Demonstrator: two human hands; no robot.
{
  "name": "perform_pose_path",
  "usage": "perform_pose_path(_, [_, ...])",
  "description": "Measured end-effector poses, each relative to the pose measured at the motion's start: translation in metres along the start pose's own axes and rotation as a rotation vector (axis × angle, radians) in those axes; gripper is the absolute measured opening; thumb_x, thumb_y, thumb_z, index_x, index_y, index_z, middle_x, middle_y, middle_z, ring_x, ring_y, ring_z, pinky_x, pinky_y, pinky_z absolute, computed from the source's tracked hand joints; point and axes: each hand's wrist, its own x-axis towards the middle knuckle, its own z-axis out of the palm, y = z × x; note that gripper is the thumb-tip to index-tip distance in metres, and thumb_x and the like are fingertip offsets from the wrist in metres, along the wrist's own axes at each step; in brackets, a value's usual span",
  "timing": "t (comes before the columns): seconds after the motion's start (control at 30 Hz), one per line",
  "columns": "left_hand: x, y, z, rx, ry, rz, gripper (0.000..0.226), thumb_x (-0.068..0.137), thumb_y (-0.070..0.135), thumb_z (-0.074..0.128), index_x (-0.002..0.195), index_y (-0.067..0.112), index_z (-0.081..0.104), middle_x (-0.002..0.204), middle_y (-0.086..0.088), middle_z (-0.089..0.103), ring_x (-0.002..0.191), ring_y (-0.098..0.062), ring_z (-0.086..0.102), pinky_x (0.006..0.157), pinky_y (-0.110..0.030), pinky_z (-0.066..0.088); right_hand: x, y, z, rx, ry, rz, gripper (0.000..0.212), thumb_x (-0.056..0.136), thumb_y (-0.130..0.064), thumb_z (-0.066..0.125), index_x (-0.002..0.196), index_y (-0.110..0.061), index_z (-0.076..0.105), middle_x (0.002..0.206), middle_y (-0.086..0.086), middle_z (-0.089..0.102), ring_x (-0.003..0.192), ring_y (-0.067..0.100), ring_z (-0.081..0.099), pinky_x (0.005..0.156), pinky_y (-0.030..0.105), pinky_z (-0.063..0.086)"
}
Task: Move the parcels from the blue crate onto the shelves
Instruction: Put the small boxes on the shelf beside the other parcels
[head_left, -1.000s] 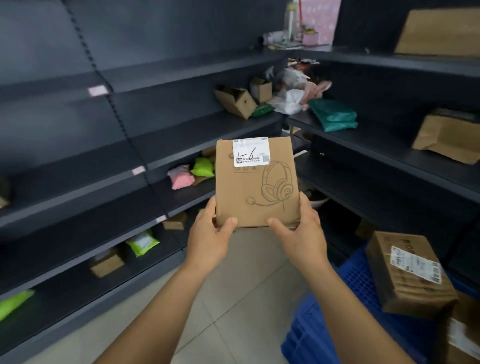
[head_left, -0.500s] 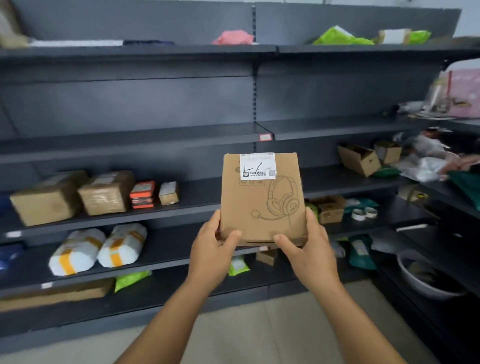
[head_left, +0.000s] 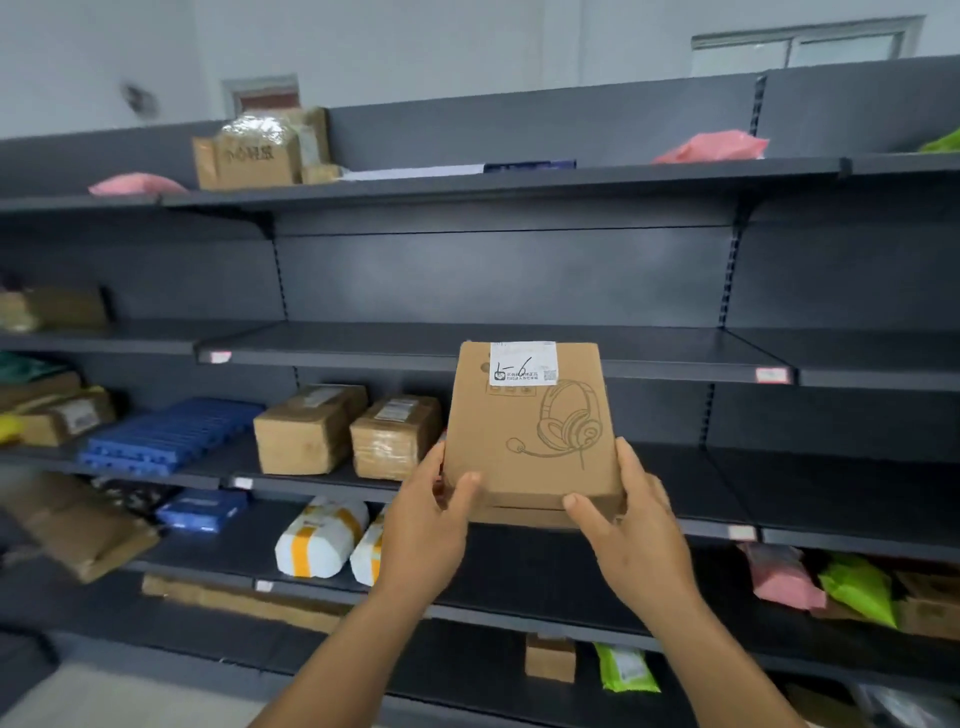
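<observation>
- Parcel (head_left: 530, 431): flat brown cardboard box with a headset line drawing and a white label (head_left: 523, 363) at its top edge (handwritten marks read roughly "L-6"); held upright in mid-air in front of the dark shelving (head_left: 493, 348), its top edge level with the bare middle shelf.
- Left hand (head_left: 423, 540): grips the box's lower left corner, thumb curled over the front face, fingers wrapped behind.
- Right hand (head_left: 631, 535): grips the lower right corner, thumb on the front near the bottom edge, fingers along the right side.
- Two taped brown boxes (head_left: 348, 428): side by side on the shelf just left of the held parcel.
- Folded blue crate (head_left: 171, 436): lies flat, farther left on that shelf.
- White bundles with yellow tape (head_left: 322, 538): one shelf lower, partly behind the left hand.
- Pink and green bags (head_left: 821, 584): lower right shelf.
</observation>
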Motion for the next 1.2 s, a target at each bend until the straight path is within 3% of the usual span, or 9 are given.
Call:
perform_pose_path(0.13, [0.066, -0.018, -0.015, 0.061, 0.079, 0.004, 0.027, 0.098, 0.03, 0.051, 0.108, 0.053, 0.043, 0.1, 0.03, 0.057, 0.092, 0.014, 0.051, 0.074, -0.017, 0.045, 0.066, -0.017, 0.041, -0.035, -0.022, -0.061, 0.075, 0.094, -0.038, 0.055, 0.154, -0.031, 0.009, 0.144, -0.001, 0.034, 0.125, 0.019, 0.041, 0.097, 0.037, 0.043])
perform_pose_path(0.2, [0.098, -0.028, -0.023, 0.092, 0.109, 0.005, 0.027, 0.095, 0.033, 0.054, 0.118, 0.046, 0.047, 0.107, 0.024, 0.06, 0.098, 0.008, 0.053, 0.08, -0.021, 0.048, 0.098, -0.026, 0.06, -0.032, -0.039, -0.097, 0.074, 0.094, -0.039, 0.054, 0.154, -0.031, 0.01, 0.143, -0.002, 0.035, 0.124, 0.018, 0.042, 0.097, 0.037, 0.044])
perform_pose_path(0.3, [0.14, -0.042, -0.039, 0.154, 0.163, -0.012, 0.047, 0.087, 0.039, 0.063, 0.131, 0.037, 0.045, 0.118, 0.016, 0.057, 0.106, -0.001, 0.053, 0.09, -0.028, 0.049, 0.14, -0.042, 0.09, -0.03, -0.076, -0.157, 0.073, 0.095, -0.038, 0.054, 0.153, -0.031, 0.011, 0.14, -0.002, 0.038, 0.12, 0.016, 0.046, 0.094, 0.035, 0.045])
perform_pose_path(0.5, [0.208, -0.067, -0.09, 0.277, 0.27, -0.023, 0.051, 0.084, 0.031, 0.07, 0.129, 0.031, 0.046, 0.115, 0.01, 0.052, 0.104, -0.01, 0.051, 0.089, -0.03, 0.046, 0.202, -0.083, 0.154, -0.039, -0.112, -0.267, 0.071, 0.094, -0.031, 0.057, 0.152, -0.034, 0.016, 0.142, -0.004, 0.041, 0.121, 0.016, 0.048, 0.095, 0.036, 0.046])
perform_pose_path(0.63, [0.256, -0.094, -0.127, 0.329, 0.307, -0.021, 0.046, 0.083, 0.028, 0.071, 0.124, 0.028, 0.051, 0.113, 0.008, 0.059, 0.104, -0.012, 0.055, 0.088, -0.033, 0.049, 0.238, -0.109, 0.202, -0.072, -0.147, -0.345, 0.07, 0.094, -0.028, 0.058, 0.151, -0.038, 0.018, 0.136, -0.003, 0.046, 0.116, 0.015, 0.048, 0.094, 0.034, 0.045])
perform_pose_path(0.8, [0.32, -0.129, -0.172, 0.37, 0.293, -0.042, 0.05, 0.083, 0.026, 0.07, 0.128, 0.028, 0.049, 0.114, 0.004, 0.062, 0.105, -0.017, 0.058, 0.086, -0.039, 0.052, 0.279, -0.143, 0.266, -0.1, -0.125, -0.393, 0.062, 0.094, -0.027, 0.058, 0.148, -0.033, 0.029, 0.134, -0.001, 0.048, 0.106, 0.01, 0.046, 0.087, 0.026, 0.04])
perform_pose_path(0.93, [0.375, -0.157, -0.214, 0.363, 0.271, -0.053, 0.073, 0.086, 0.023, 0.07, 0.147, 0.028, 0.031, 0.133, 0.002, 0.053, 0.119, -0.019, 0.052, 0.097, -0.038, 0.048, 0.314, -0.176, 0.321, -0.12, -0.119, -0.397, 0.06, 0.095, -0.026, 0.057, 0.148, -0.032, 0.03, 0.133, -0.001, 0.049, 0.107, 0.012, 0.048, 0.087, 0.026, 0.041])
perform_pose_path(1.1, [0.445, -0.191, -0.25, 0.473, 0.164, -0.018, 0.06, 0.088, 0.021, 0.067, 0.142, 0.028, 0.039, 0.134, -0.004, 0.049, 0.116, -0.02, 0.051, 0.091, -0.026, 0.04, 0.359, -0.21, 0.382, -0.212, -0.143, -0.355, 0.059, 0.097, -0.025, 0.052, 0.15, -0.033, 0.026, 0.139, 0.002, 0.045, 0.12, 0.022, 0.048, 0.097, 0.033, 0.042])
perform_pose_path(1.2, [0.483, -0.209, -0.256, 0.526, 0.098, -0.017, 0.055, 0.089, 0.02, 0.065, 0.139, 0.028, 0.043, 0.137, -0.007, 0.039, 0.11, -0.025, 0.054, 0.094, -0.03, 0.04, 0.383, -0.219, 0.412, -0.267, -0.172, -0.301, 0.06, 0.097, -0.027, 0.052, 0.15, -0.031, 0.025, 0.138, 0.006, 0.045, 0.121, 0.025, 0.049, 0.097, 0.034, 0.042])
